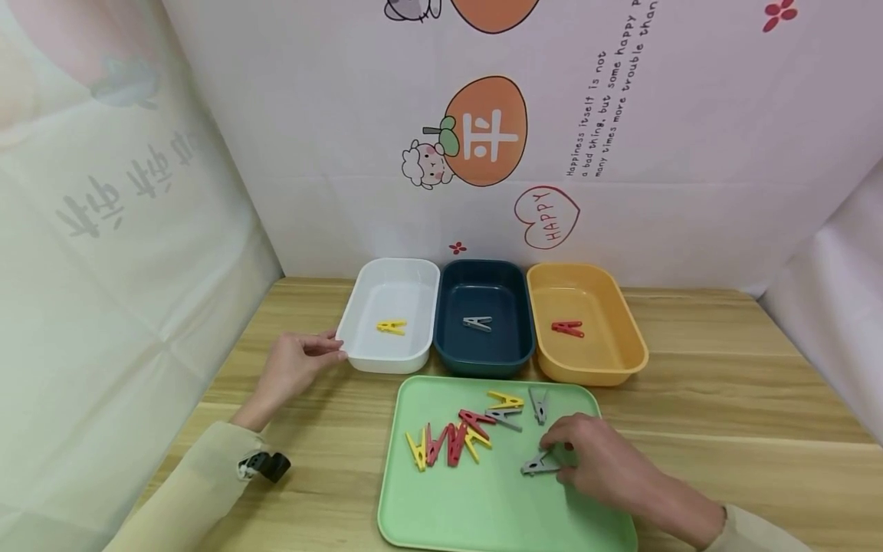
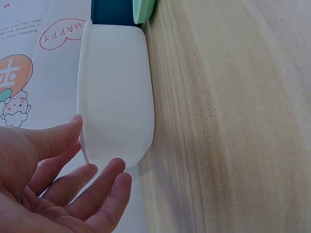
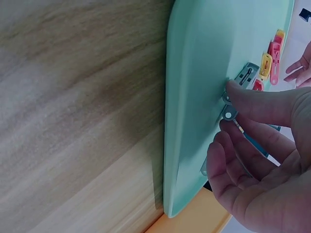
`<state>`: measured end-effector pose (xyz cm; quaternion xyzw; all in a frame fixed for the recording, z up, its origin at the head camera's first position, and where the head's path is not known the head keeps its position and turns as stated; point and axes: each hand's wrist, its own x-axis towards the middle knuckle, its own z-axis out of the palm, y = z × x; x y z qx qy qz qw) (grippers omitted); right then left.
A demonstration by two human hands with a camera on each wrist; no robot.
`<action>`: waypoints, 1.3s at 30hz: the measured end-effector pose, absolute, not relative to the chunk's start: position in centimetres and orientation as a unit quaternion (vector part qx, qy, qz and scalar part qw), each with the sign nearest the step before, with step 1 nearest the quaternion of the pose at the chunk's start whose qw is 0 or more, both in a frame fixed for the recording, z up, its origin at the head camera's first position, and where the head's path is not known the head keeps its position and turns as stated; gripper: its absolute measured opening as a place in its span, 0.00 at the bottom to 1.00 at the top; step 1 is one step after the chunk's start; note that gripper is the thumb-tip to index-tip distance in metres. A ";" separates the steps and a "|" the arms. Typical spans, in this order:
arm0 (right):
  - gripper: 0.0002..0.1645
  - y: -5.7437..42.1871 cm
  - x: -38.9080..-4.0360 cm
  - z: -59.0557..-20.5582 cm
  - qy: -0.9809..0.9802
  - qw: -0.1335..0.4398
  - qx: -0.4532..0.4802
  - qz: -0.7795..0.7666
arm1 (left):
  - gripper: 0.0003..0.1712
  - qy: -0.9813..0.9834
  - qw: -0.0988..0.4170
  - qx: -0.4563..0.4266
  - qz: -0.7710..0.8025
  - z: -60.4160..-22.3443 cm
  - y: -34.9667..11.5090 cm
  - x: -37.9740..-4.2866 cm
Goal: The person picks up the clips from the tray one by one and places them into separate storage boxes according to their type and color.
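Observation:
On the green tray (image 1: 469,506), my right hand (image 1: 596,464) pinches a grey clothespin (image 1: 538,464) between thumb and fingers. In the right wrist view, this clothespin (image 3: 248,73) is partly covered by the thumb. My left hand (image 1: 293,368) touches the outer left side of the white bin (image 1: 386,363) with its fingertips, the fingers loosely bent. Left of the right hand lie several red, yellow and grey clothespins, among them a red clothespin (image 1: 456,445), a yellow clothespin (image 1: 417,449) and a grey clothespin (image 1: 539,406).
A yellow clothespin (image 1: 391,327) lies in the white bin. The dark blue bin (image 1: 483,368) beside it holds a grey clothespin (image 1: 477,323). A red clothespin (image 1: 568,329) lies in the orange bin (image 1: 593,376). Behind the bins hangs a printed cloth (image 1: 345,153).

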<state>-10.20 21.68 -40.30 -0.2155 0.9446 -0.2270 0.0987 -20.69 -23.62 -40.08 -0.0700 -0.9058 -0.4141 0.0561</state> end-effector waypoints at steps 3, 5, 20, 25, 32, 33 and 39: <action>0.20 21.6 -10.2 -40.3 0.945 0.094 -0.217 -0.227 | 0.13 -0.906 0.055 -0.069 -0.415 -40.0 -23.6 -20.7; 0.19 21.6 -10.1 -40.3 0.945 0.093 -0.214 -0.228 | 0.13 -0.905 0.054 -0.069 -0.416 -40.0 -23.5 -20.7; 0.20 22.0 -9.8 -40.6 0.950 0.083 -0.203 -0.224 | 0.13 -0.903 0.050 -0.067 -0.422 -39.7 -23.3 -20.7; 0.20 22.0 -9.7 -40.5 0.952 0.097 -0.173 -0.231 | 0.13 -0.904 0.048 -0.065 -0.421 -39.7 -23.3 -20.7; 0.19 22.1 -9.6 -40.5 0.955 0.100 -0.157 -0.231 | 0.13 -0.905 0.050 -0.066 -0.416 -39.8 -23.4 -20.7; 0.19 22.1 -9.6 -40.5 0.955 0.097 -0.160 -0.228 | 0.13 -0.906 0.050 -0.066 -0.416 -39.9 -23.4 -20.7; 0.20 22.3 -9.6 -40.6 0.953 0.096 -0.175 -0.229 | 0.12 -0.907 0.053 -0.065 -0.412 -40.0 -23.4 -20.7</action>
